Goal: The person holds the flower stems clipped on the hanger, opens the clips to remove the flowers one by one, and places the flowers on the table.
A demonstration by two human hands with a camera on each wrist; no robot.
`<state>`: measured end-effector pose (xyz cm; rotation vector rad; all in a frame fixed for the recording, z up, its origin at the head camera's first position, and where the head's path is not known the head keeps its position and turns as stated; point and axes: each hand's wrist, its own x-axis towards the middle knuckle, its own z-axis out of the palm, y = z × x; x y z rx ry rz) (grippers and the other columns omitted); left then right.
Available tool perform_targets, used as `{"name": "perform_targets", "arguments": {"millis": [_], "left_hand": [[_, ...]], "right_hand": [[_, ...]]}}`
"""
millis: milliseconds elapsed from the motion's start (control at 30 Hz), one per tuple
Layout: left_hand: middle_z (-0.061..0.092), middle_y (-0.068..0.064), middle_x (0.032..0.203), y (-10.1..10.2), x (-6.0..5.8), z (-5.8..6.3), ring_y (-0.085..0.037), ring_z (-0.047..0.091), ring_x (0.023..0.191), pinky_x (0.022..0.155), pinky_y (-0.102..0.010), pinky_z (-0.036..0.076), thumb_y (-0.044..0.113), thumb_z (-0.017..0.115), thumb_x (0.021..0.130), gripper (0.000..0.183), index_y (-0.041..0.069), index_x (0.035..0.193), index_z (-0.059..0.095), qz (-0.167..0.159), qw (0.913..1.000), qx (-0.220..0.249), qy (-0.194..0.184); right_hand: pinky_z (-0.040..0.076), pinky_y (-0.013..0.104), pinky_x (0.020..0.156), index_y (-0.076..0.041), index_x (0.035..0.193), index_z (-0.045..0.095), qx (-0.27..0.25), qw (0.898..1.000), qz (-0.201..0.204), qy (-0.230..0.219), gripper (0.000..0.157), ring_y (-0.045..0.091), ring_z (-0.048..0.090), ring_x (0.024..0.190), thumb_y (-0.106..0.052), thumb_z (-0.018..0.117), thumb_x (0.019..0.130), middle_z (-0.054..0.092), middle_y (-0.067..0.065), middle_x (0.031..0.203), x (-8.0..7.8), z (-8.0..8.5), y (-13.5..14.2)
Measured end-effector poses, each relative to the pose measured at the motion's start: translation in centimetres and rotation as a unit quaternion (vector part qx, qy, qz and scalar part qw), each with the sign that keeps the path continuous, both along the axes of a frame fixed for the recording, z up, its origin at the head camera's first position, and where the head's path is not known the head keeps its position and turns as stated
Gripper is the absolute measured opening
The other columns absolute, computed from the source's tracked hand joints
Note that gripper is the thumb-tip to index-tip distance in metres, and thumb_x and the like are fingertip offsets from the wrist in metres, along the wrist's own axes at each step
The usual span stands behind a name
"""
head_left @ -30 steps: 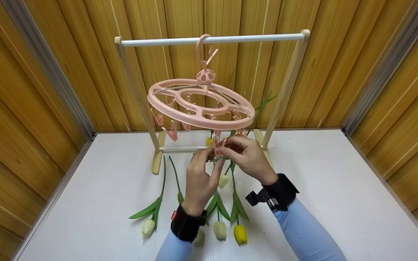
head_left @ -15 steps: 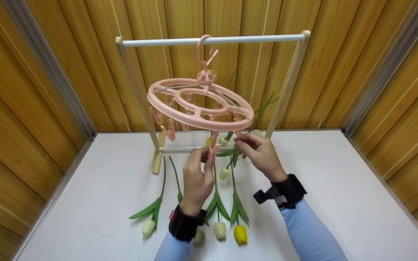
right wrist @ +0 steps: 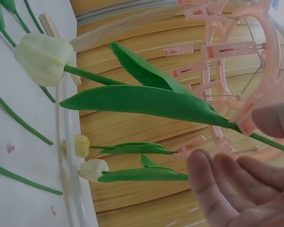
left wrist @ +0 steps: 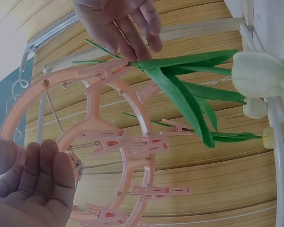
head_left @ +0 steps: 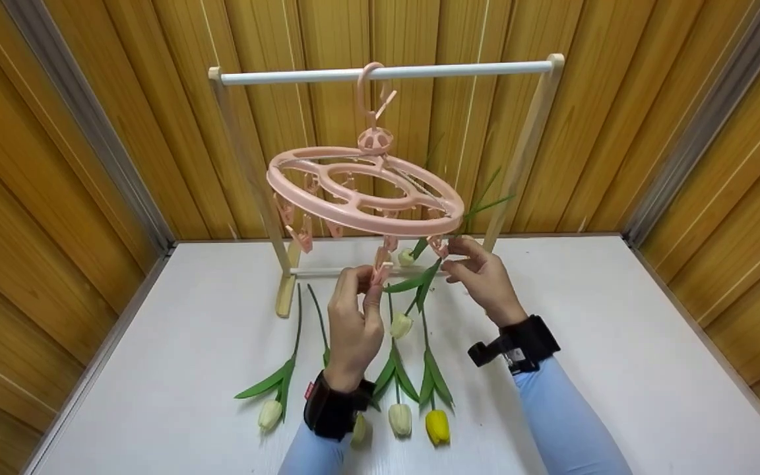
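Against wood-grained walls [head_left: 337, 39], the left hand [head_left: 355, 324] pinches a clip [head_left: 382, 269] (pink).

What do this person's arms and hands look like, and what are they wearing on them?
The left hand and right hand wear no gloves. Both arms have light blue sleeves. Each wrist has a wide black band: the left wristband shows a small red tag, while the right wristband has a black piece jutting out sideways.

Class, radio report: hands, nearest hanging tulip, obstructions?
Left hand pinches pink plastic clip. Right hand beside white, green-leaved tulip, clipped, hanging upside down. No obstruction visible.
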<state>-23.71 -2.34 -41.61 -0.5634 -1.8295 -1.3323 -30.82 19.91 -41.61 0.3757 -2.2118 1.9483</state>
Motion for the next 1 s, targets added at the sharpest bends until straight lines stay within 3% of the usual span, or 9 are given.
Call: {"name": "perform_targets", "arguments": {"millis": [133,300,600,767,1000], "left_hand": [[0.064,-0.012,0.103,0.0,0.0,0.1,-0.022,0.064,0.091,0.08,-0.034,0.055,0.0,0.059,0.102,0.011,-0.003,0.112,0.062,-0.003,0.9999,0.011,0.001],[0.063,-0.011,0.105,-0.1,-0.1,0.1,-0.022,0.064,0.093,0.082,-0.034,0.055,0.001,0.055,0.105,0.014,-0.003,0.116,0.061,-0.016,0.9997,0.02,-0.002],[0.062,-0.011,0.099,0.1,-0.4,-0.4,-0.021,0.061,0.088,0.077,-0.031,0.052,-0.006,0.062,0.097,0.021,-0.003,0.118,0.059,-0.058,0.9975,0.04,-0.007],[0.061,-0.01,0.094,0.4,-0.5,-0.7,-0.02,0.062,0.085,0.075,-0.033,0.054,-0.007,0.066,0.093,0.024,-0.002,0.114,0.059,-0.06,0.9976,0.034,-0.009],[0.063,-0.014,0.101,0.8,-0.4,-0.8,-0.021,0.061,0.088,0.076,-0.037,0.054,-0.003,0.066,0.095,0.023,0.0,0.116,0.059,-0.075,0.9959,0.012,-0.049]], "right_hand": [[0.055,0.029,0.084,0.006,0.133,0.059,-0.013,0.999,0.044,-0.009,0.034,0.02,0.068,0.106,-0.005,0.064,0.101,0.07,0.017,0.118,0.1,-0.3,-0.2],[0.055,0.03,0.082,0.008,0.123,0.063,-0.01,0.998,0.064,-0.001,0.026,0.016,0.07,0.097,-0.005,0.064,0.102,0.074,0.018,0.104,0.7,-0.4,-0.6],[0.055,0.026,0.074,0.011,0.115,0.064,-0.001,0.998,0.052,0.042,0.019,0.014,0.071,0.089,-0.001,0.063,0.1,0.073,0.026,0.1,2.3,-0.8,-1.6],[0.055,0.024,0.077,0.01,0.123,0.064,-0.001,0.997,0.05,0.063,0.024,0.014,0.072,0.092,0.001,0.062,0.101,0.073,0.026,0.102,3.5,-1.0,-2.0],[0.056,0.023,0.081,0.01,0.133,0.058,0.0,0.996,0.044,0.076,0.033,0.014,0.071,0.095,0.003,0.061,0.1,0.072,0.025,0.106,4.8,-1.3,-2.3]]}}
